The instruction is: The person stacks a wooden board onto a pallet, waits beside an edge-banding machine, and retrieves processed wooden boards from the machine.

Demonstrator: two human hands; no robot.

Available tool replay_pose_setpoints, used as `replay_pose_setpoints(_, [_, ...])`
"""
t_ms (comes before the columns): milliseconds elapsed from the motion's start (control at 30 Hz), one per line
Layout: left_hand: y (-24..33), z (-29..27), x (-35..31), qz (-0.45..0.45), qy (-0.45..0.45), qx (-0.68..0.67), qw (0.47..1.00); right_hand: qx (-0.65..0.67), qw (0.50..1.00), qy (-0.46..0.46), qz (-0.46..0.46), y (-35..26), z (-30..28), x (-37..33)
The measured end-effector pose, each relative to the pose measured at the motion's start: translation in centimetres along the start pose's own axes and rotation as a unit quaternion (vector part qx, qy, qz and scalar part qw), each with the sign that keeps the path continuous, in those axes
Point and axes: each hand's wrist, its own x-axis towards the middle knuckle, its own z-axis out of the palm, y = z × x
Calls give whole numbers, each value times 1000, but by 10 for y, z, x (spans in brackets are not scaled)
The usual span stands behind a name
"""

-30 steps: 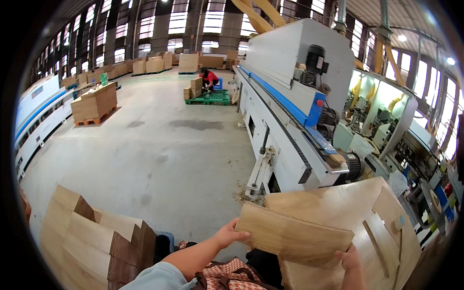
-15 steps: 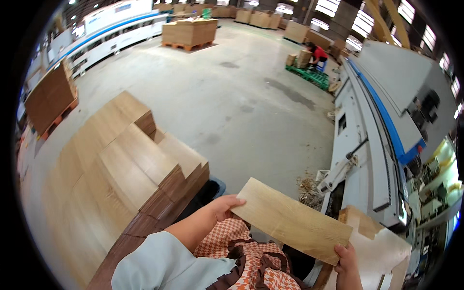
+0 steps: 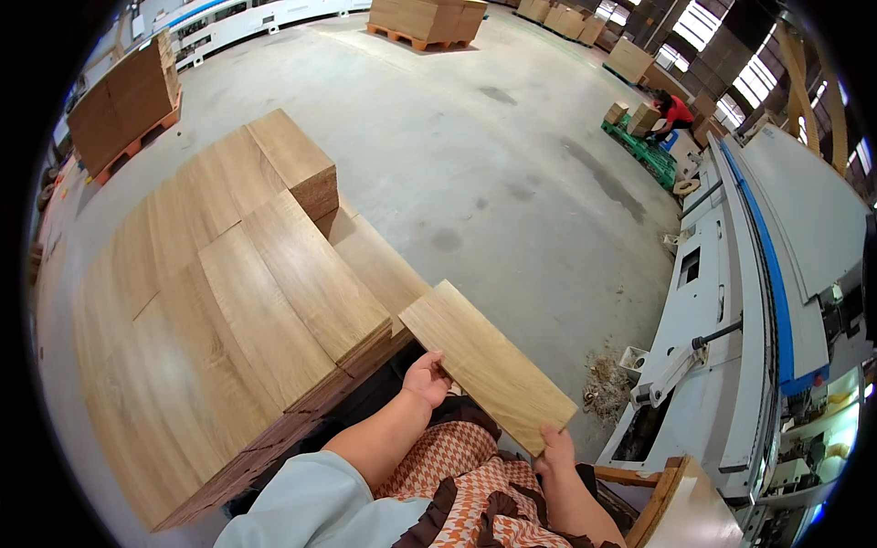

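A rectangular wood-grain board [image 3: 489, 367] is held out in front of my body, slanting from upper left down to lower right. My left hand [image 3: 427, 380] grips its near long edge toward the left end, with the fingers partly hidden beneath. At the lower right end my right hand [image 3: 554, 450] pinches the board, its thumb on the top face. On my left stands a large stack of similar wood-grain boards [image 3: 265, 292], uneven in height. The held board's far left corner comes close to the stack's lower step [image 3: 379, 265]; I cannot tell if they touch.
A long white machine with a blue rail [image 3: 722, 347] runs along the right, wood debris [image 3: 605, 388] beside its foot. A board-topped stand [image 3: 690, 502] is at lower right. Farther off are pallets of panels [image 3: 128, 105] and a person in red [image 3: 674, 114] by a green pallet [image 3: 644, 153].
The board and both hands have moved left, toward the stack and away from the stand at lower right. My view has turned to the right and down.
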Motion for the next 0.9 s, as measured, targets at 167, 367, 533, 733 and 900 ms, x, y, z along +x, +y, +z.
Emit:
replay_pose_setpoints(167, [25,-19,22,0,71,47,996,15,999,-37,35,21,51,39])
replay_pose_setpoints(367, [41,-23,-25,-121,56,341,931,-28,990,-100,101,41,88,89])
replay_pose_setpoints(533, [101,56,-106,128,-209,770,590,-49,974,-141,170,56,144,118])
replay_pose_setpoints(733, [240,73,-90,279,84,929,226,-125,957,-173,197,67,229,129])
replay_pose_setpoints(900, [257,60,-80,222,131,959,115,-227,912,-224,257,71,277,153])
